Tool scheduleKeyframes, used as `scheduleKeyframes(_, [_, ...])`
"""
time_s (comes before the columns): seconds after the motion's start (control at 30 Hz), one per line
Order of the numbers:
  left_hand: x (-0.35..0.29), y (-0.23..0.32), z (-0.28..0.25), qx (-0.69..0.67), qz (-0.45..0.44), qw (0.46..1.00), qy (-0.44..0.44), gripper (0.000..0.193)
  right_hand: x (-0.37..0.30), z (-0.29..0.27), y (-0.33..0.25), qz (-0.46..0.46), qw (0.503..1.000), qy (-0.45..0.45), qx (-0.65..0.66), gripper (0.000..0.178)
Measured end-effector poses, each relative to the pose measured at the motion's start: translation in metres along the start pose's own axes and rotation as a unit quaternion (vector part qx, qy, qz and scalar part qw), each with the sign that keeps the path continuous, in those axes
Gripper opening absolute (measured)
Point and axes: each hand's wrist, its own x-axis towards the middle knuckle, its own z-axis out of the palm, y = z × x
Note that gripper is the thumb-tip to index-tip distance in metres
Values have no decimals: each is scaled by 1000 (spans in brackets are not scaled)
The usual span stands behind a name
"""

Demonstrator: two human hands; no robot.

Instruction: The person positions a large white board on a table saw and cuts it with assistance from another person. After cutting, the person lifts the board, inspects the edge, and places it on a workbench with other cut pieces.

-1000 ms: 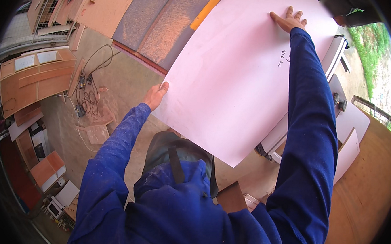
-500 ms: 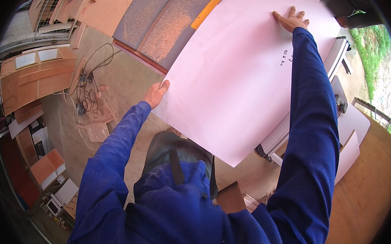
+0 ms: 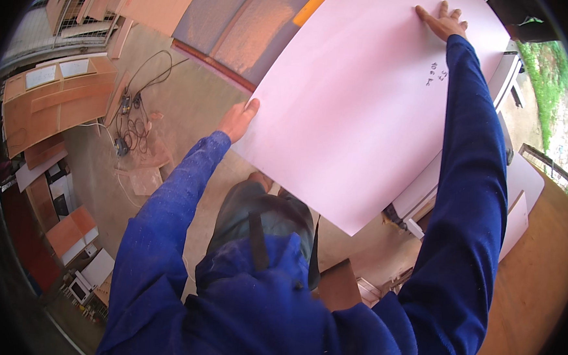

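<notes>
A large white panel [image 3: 346,110] with a faint pink cast spans the space ahead of me, its near corner above the floor close to my legs. My left hand [image 3: 239,119] is closed on its left edge, thumb on top and the other fingers mostly hidden. Farther off, my right hand [image 3: 443,21] lies on the panel's upper face with its fingers spread. Handwritten marks show on the panel beside my right forearm.
A dusty grey work surface [image 3: 241,25] with a yellow strip [image 3: 315,4] lies beyond the panel. A metal rail [image 3: 420,179] runs under its right side. Black cables [image 3: 134,129] and wood scraps [image 3: 146,179] lie on the floor at left, near a wooden cabinet [image 3: 67,102].
The panel has shifted right and slightly away from me, and both hands have moved with it. My left hand keeps its hold on the edge; my right hand stays spread on top.
</notes>
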Motion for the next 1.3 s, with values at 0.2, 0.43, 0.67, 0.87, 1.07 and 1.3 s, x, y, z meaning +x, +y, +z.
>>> scheduleKeyframes(0.2, [6,1,3,20,-36,999,3,75,-62,13,-28,-29,998,27,-42,118])
scheduleKeyframes(0.43, [14,3,0,-7,-12,1000,-15,83,-263,-28,-107,90,993,-59,57,97])
scheduleKeyframes(0.67, [-10,-56,3,16,93,975,203,76,-267,-40,-110,106,989,-91,58,100])
scheduleKeyframes(0.87, [-121,-97,15,-210,-175,960,-66,66,-266,-30,-106,97,992,-60,61,101])
scheduleKeyframes(1.07, [-114,-51,64,-307,-114,918,-222,54,-264,-22,-107,123,988,-67,67,97])
scheduleKeyframes(1.3, [-119,-35,80,-233,-115,956,-135,50,-279,-37,-138,182,977,-2,110,75])
